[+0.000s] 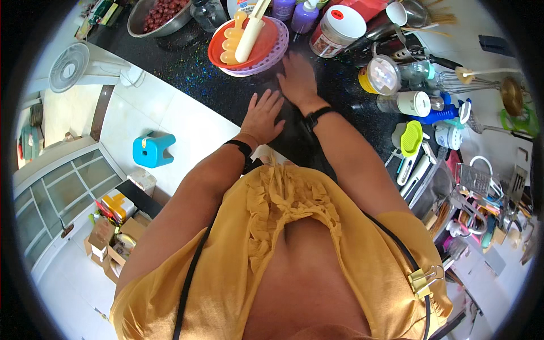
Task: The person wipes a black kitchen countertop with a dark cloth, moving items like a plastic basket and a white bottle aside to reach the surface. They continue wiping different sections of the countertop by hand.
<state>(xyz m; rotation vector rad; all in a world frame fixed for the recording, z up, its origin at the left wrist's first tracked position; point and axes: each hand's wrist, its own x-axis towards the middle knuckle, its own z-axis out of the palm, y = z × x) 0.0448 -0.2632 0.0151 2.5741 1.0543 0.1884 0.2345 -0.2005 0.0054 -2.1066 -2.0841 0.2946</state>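
My left hand (262, 120) is palm down at the edge of the black speckled countertop (182, 80), its fingers apart and holding nothing I can see. Farther in, my right hand (299, 80) reaches over the counter, slightly blurred, fingers apart, with no object visible in it. Its fingertips are just right of a lilac perforated basket (281, 40). On this basket sits an orange-red dish (216, 47). A cream-handled utensil (250, 40) and a pale orange lobed mould (231, 42) lie across the dish.
A steel bowl of red fruit (142, 32) stands at the far left. Right of the basket are purple pump bottles (304, 18) and a white-lidded jar (335, 34). Jars, a whisk (463, 82) and utensils crowd the right side. A blue stool (154, 148) stands on the floor.
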